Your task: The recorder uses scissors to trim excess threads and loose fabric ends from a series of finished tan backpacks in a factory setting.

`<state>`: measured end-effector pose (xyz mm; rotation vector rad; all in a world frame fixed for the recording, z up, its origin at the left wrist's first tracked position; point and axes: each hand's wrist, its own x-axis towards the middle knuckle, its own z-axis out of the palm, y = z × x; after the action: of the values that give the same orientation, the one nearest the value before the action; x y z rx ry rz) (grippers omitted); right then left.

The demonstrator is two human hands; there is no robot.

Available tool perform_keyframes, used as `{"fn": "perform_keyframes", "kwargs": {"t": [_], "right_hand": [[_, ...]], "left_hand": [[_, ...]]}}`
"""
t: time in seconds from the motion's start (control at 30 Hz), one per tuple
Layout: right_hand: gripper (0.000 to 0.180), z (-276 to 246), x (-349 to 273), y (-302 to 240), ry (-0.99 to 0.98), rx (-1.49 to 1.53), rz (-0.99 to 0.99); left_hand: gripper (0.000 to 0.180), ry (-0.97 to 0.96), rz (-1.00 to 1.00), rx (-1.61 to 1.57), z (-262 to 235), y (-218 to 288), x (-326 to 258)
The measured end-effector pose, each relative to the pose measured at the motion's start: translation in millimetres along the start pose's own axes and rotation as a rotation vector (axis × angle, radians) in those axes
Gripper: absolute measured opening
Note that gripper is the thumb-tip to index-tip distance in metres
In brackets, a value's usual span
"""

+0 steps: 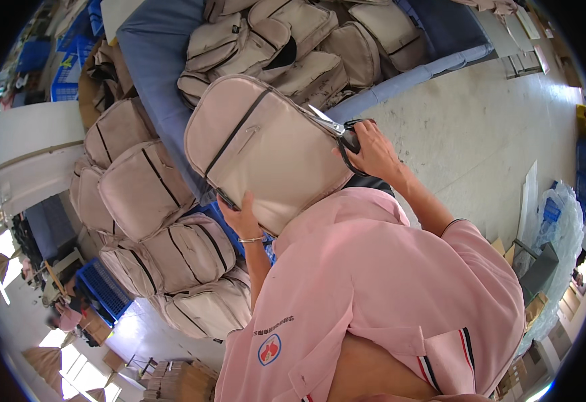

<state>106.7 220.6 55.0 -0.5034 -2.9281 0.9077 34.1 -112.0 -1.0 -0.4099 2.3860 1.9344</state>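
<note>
A beige-pink backpack (273, 161) with a black zipper line across its front lies tilted against my lap. My left hand (240, 218) grips its lower left edge, thumb on the front panel and the other fingers mostly hidden. Something dark shows beside those fingers, too small to make out. In my right hand (376, 151) is a pair of scissors (333, 125) with black handles. Their blades are parted and point up and left, over the backpack's upper right edge.
Ahead, a large blue fabric-sided bin (165, 47) holds a heap of similar backpacks (306, 74). More backpacks (139, 187) are stacked at my left. A blue plastic crate (105, 288) stands farther left. Clear plastic wrapping (554, 241) lies at the right.
</note>
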Motion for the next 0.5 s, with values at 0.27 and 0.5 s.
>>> {"fn": "perform_keyframes", "kwargs": {"t": [0.27,0.5], "right_hand": [[0.065,6.4,13.5,-18.7,-0.102,-0.040,0.101],[0.070,3.2,7.1,-15.9,-0.059,-0.086,0.071]], "left_hand": [[0.074,-0.072,-0.010,-0.023,0.3,9.3,0.8],[0.075,-0.079,-0.013,-0.044,-2.9,5.4,2.4]]}}
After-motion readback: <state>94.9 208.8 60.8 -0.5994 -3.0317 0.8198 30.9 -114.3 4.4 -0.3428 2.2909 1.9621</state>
